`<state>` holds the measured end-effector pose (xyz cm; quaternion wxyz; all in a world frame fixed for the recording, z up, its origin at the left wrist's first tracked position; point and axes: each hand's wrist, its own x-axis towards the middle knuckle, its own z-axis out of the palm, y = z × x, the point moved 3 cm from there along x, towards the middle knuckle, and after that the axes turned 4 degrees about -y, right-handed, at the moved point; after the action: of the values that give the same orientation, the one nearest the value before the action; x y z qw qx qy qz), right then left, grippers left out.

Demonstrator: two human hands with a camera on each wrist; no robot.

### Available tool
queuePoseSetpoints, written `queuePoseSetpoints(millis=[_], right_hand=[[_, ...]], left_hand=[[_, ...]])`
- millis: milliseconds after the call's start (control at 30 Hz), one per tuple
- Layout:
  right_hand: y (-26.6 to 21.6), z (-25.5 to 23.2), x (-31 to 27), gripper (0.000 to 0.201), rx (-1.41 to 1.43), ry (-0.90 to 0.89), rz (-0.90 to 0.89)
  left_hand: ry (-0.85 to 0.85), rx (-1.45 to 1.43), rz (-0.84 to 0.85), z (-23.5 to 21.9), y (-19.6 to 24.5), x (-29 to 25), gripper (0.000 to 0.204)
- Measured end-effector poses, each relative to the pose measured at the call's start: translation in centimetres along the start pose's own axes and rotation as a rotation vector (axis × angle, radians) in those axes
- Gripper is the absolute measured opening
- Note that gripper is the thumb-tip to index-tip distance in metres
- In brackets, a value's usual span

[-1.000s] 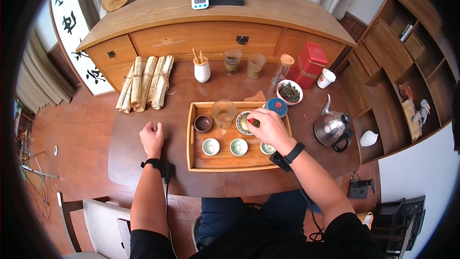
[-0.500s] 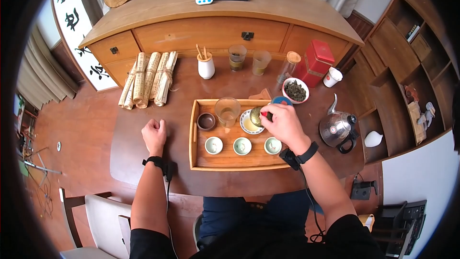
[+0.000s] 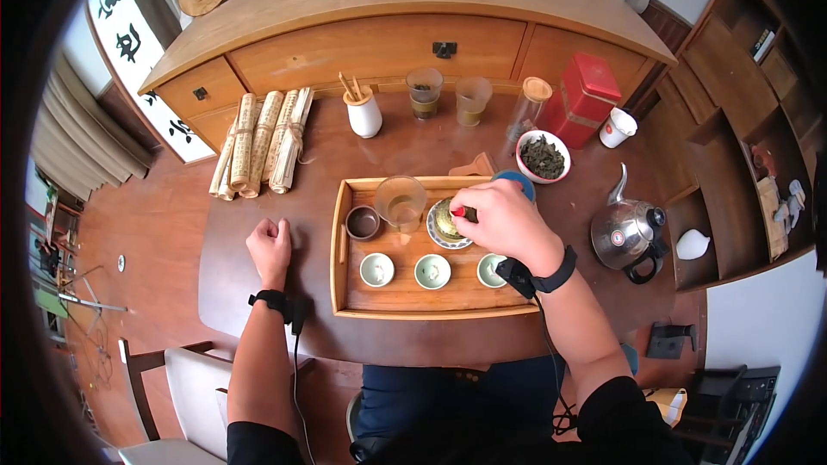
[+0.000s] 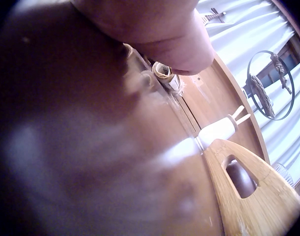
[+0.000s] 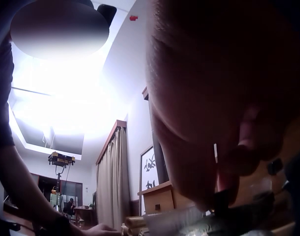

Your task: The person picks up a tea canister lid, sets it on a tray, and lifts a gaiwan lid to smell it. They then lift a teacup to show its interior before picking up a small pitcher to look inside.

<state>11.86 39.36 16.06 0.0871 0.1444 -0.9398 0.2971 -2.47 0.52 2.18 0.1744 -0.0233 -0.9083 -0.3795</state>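
Note:
My right hand is over the right part of a wooden tray. Its fingertips pinch the red tip of a round greenish piece, which overlaps a blue-and-white rimmed bowl in the head view. The fingers hide part of the piece. Beside this bowl stand a clear glass cup and a small brown cup. Three pale green cups line the near side, among them a middle cup. Left of the tray, my left hand rests on the table, fingers loosely curled and holding nothing.
A metal kettle stands right of the tray. Behind it are a bowl of dark tea leaves, a red tin and a blue lidded thing partly behind the hand. Bamboo scrolls lie at the back left.
The greenish piece was over the bowl, then tilted up to the right, baring pale yellow liquid. Now it is over the bowl again. My left hand has stayed on the table.

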Motion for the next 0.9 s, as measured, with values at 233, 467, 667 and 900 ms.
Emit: queuePoseSetpoints(millis=[233,467,667,900], right_hand=[[1.7,2.0,0.4,0.005,0.084,0.008,-0.072],[2.6,2.3,0.8,0.008,-0.017,-0.022,-0.097],[2.2,2.1,0.8,0.007,-0.047,-0.114,-0.117],[2.6,1.9,0.6,0.009,-0.064,-0.180,-0.102]], left_hand=[[0.010,-0.003,-0.025,-0.4,-0.3,-0.2,0.044],[0.031,0.005,-0.002,0.2,-1.0,0.3,0.044],[0.054,0.004,0.026,0.2,-1.2,0.5,0.045],[0.048,-0.025,0.023,0.1,-1.4,0.9,0.044]])
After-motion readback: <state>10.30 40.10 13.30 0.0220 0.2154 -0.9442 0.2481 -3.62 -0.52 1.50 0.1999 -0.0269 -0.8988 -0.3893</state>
